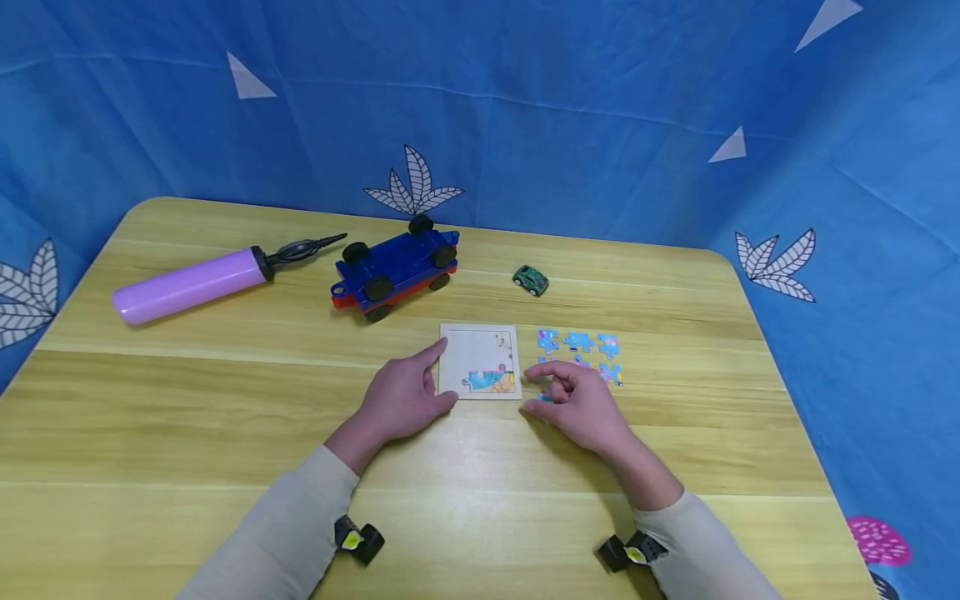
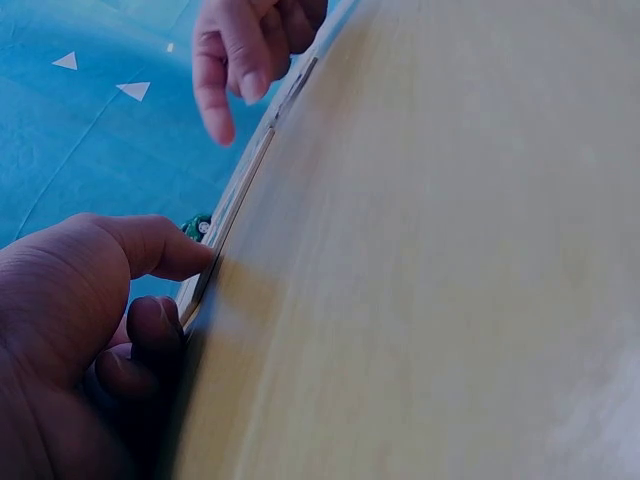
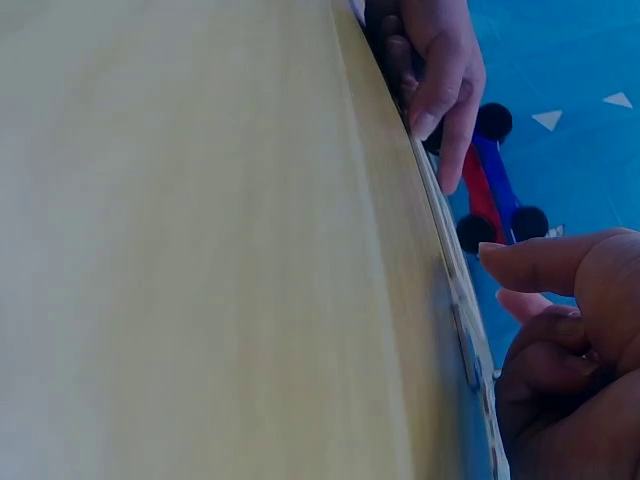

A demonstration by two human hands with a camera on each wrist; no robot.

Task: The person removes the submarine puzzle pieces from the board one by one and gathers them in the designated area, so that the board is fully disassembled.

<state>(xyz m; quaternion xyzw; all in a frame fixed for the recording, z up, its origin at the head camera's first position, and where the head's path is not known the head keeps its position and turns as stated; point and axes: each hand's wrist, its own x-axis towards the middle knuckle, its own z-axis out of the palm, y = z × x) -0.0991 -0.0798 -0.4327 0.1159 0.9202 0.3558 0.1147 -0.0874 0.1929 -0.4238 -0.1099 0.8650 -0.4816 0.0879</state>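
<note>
A square white puzzle board [image 1: 472, 352] lies flat on the table, with a few joined pieces [image 1: 486, 382] along its lower right part. My left hand [image 1: 401, 398] rests at the board's left side, index finger on the upper left edge and thumb at the lower left corner. In the left wrist view, that thumb meets the board's edge. My right hand [image 1: 583, 408] hovers just right of the board, thumb and index finger apart with nothing visible between them. Several loose light-blue puzzle pieces [image 1: 579, 341] lie beyond it, some partly hidden by the hand.
Behind the board, a blue and red toy vehicle [image 1: 397, 265] lies with wheels up. A small green toy car [image 1: 531, 281] stands to its right. Far left lies a purple hand pump [image 1: 195, 285] with a black nozzle. A blue patterned cloth [image 1: 570, 108] hangs behind the table.
</note>
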